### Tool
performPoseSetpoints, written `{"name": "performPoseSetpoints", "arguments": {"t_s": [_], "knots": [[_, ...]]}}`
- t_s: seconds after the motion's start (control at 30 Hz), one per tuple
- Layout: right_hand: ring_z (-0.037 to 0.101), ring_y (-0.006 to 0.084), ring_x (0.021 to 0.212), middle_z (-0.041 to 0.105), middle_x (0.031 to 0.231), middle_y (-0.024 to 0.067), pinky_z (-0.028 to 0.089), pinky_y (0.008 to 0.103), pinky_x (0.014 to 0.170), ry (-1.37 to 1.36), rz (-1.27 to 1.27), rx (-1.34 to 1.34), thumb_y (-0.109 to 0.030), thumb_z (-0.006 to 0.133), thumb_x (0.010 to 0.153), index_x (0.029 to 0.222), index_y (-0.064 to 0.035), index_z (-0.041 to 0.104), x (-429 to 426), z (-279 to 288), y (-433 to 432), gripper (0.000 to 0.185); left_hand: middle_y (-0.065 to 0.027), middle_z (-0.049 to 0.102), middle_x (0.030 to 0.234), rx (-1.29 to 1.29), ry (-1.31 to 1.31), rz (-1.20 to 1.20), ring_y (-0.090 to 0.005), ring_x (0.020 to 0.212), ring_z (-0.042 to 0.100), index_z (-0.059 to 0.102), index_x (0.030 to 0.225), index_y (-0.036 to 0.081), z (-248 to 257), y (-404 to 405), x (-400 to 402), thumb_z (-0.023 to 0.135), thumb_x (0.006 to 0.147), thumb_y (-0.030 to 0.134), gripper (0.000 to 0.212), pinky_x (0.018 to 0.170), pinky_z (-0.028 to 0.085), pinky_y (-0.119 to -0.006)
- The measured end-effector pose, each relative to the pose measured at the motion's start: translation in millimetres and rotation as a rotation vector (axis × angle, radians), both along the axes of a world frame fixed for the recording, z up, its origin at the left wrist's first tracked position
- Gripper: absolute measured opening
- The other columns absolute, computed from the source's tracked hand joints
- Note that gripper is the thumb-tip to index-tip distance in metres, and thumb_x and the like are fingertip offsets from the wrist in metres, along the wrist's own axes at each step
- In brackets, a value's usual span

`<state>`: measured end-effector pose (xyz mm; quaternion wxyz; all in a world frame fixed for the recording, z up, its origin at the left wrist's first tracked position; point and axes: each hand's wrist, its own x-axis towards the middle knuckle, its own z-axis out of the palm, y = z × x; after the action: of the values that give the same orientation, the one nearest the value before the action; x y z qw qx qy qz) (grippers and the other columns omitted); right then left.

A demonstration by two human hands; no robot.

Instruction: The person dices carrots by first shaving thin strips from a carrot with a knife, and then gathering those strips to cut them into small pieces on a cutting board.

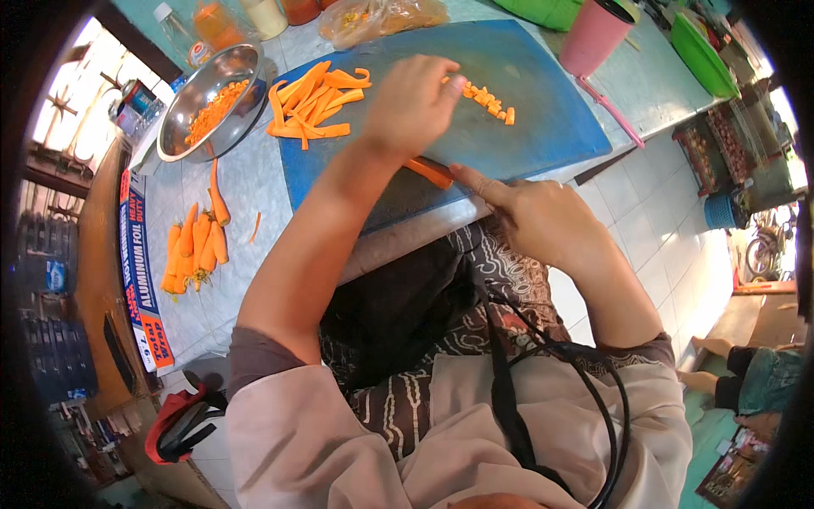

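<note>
My left hand (413,102) is over the blue cutting board (540,133), its thumb and fingertips apart at the left end of a row of diced carrot (486,102). An orange bit shows between them; I cannot tell whether they touch it. To its left lies a pile of carrot strips (315,105). At the board's front edge my right hand (540,216) has its index finger stretched out and the other fingers curled under. Its fingertip meets a narrow orange strip (431,173), either carrot or a blade tinted orange. What the curled fingers hold is hidden.
A steel bowl (168,137) with diced carrot stands back left. Whole carrots (197,248) lie on the table beside an aluminum foil box (143,273). Bottles (216,25) and a plastic bag (381,19) line the back. A pink cup (594,38) and pink-handled tool (610,111) are right.
</note>
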<state>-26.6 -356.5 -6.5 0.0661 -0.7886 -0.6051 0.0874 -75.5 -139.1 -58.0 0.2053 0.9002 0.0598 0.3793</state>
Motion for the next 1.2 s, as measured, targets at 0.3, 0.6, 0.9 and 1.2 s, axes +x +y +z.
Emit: {"name": "performPoseSetpoints", "arguments": {"t_s": [0.3, 0.6, 0.9, 1.2], "knots": [[0.065, 0.0361, 0.069, 0.065, 0.084, 0.0171, 0.053, 0.0462, 0.062, 0.076, 0.049, -0.067, -0.008, 0.053, 0.08, 0.141, -0.0317, 0.043, 8, 4, 7, 0.066, -0.0201, 0.05, 0.133, -0.154, 0.266, 0.123, -0.0398, 0.133, 0.036, 0.051, 0.129, 0.002, -48, -6, 21, 0.041, 0.096, 0.05, 0.058, 0.108, 0.016, -0.065], [0.064, 0.0365, 0.067, 0.063, 0.083, 0.0168, 0.052, 0.046, 0.06, -0.015, 0.021, -0.066, -0.006, 0.057, 0.08, 0.141, -0.0357, 0.042, 6, -10, 0, 0.069, -0.017, 0.054, 0.125, -0.275, 0.302, 0.066, -0.0359, 0.123, 0.046, 0.051, 0.129, 0.005, -31, -8, 11, 0.033, 0.099, 0.048, 0.055, 0.11, 0.015, -0.061], [0.064, 0.0323, 0.068, 0.065, 0.081, 0.0106, 0.053, 0.0422, 0.062, 0.088, 0.053, 0.131, -0.006, 0.058, 0.08, 0.14, -0.0357, 0.043, 8, 5, 0, 0.069, -0.0142, 0.057, 0.118, -0.41, 0.076, -0.134, -0.0304, 0.121, 0.048, 0.052, 0.126, 0.007, 14, 2, -3, 0.027, 0.102, 0.045, 0.052, 0.112, 0.009, -0.058], [0.063, 0.0349, 0.069, 0.065, 0.08, 0.0164, 0.05, 0.0418, 0.063, 0.039, -0.027, 0.046, -0.012, 0.059, 0.089, 0.138, -0.0344, 0.047, -5, -5, -2, 0.055, -0.0163, 0.058, 0.118, -0.273, 0.185, -0.111, -0.0351, 0.124, 0.046, 0.059, 0.116, 0.006, -10, -7, 1, 0.037, 0.1, 0.042, 0.045, 0.111, 0.014, -0.06]]}}
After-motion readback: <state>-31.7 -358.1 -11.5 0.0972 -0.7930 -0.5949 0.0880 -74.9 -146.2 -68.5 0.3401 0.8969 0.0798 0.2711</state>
